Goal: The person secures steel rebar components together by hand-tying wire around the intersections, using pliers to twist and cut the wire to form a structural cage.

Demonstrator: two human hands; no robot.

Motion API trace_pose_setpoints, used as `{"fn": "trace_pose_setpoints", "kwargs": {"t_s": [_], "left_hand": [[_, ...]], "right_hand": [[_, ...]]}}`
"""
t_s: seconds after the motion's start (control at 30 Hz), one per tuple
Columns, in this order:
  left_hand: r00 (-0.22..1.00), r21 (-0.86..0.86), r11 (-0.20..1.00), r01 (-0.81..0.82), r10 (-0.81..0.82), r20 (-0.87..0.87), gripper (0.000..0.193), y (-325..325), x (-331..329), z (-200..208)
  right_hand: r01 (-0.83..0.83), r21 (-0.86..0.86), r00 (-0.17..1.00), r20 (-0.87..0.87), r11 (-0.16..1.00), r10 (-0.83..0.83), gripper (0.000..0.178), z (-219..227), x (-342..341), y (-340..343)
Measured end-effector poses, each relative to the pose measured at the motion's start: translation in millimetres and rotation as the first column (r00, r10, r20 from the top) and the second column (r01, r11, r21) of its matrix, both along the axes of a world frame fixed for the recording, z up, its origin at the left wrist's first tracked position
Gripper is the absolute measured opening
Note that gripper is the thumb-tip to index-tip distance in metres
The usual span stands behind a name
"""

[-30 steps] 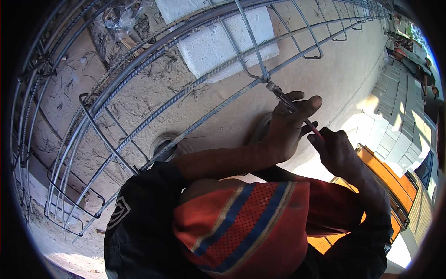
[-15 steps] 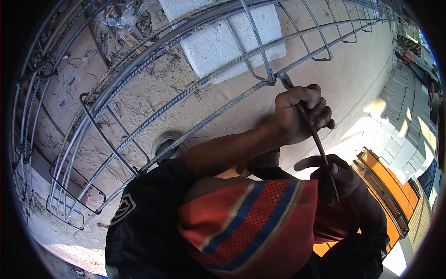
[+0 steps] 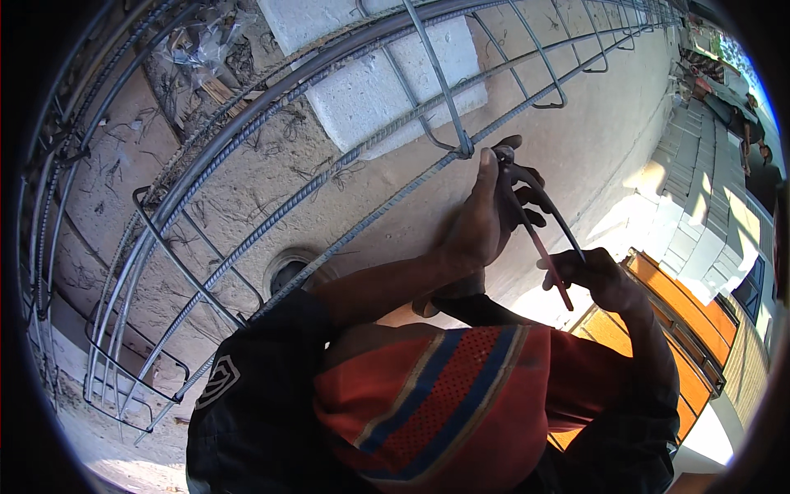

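My left hand (image 3: 487, 210) is wrapped around the head end of a pair of long-handled pincers (image 3: 539, 240), just below a corner of the steel rebar cage (image 3: 411, 184). The pincers' two handles stand apart, one of them reddish. My right hand (image 3: 607, 278) holds the dark handle near its end, fingers bent around it. Close above my left fingers, a stirrup (image 3: 448, 95) meets the outer ribbed bar. My left fingers hide most of the jaws, so I cannot tell whether they touch any wire.
The cage curves from the left side to the far right. Under it lie pale blocks (image 3: 362, 107), loose wire scraps (image 3: 284, 123) and a clear plastic bag (image 3: 197, 49). My shoe (image 3: 290, 267) is beside the outer bar. Stacked blocks (image 3: 687, 173) and an orange panel (image 3: 691, 317) stand at right.
The pincers' handles, together before, have spread apart. My left hand has shifted to the head of the pincers, and my right hand has moved up and now holds one handle.
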State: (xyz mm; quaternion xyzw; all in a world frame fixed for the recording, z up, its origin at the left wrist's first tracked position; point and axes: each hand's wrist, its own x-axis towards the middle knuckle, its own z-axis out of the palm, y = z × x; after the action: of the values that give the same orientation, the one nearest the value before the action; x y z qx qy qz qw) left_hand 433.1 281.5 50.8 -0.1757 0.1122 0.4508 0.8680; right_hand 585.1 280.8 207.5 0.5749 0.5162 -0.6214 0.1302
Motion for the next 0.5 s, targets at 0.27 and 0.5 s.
{"fn": "trace_pose_setpoints", "kwargs": {"t_s": [0.27,0.5], "left_hand": [[0.992,0.305,0.946,0.110,-0.085,-0.095,0.037,-8,-13,-25],[0.932,0.418,0.860,0.293,-0.160,-0.324,0.022,-10,-34,-41]], "right_hand": [[0.451,-0.456,0.892,0.193,0.767,-0.409,0.060,32,-8,20],[0.277,-0.367,0.955,0.204,0.888,-0.214,0.051,75,-20,27]]}}
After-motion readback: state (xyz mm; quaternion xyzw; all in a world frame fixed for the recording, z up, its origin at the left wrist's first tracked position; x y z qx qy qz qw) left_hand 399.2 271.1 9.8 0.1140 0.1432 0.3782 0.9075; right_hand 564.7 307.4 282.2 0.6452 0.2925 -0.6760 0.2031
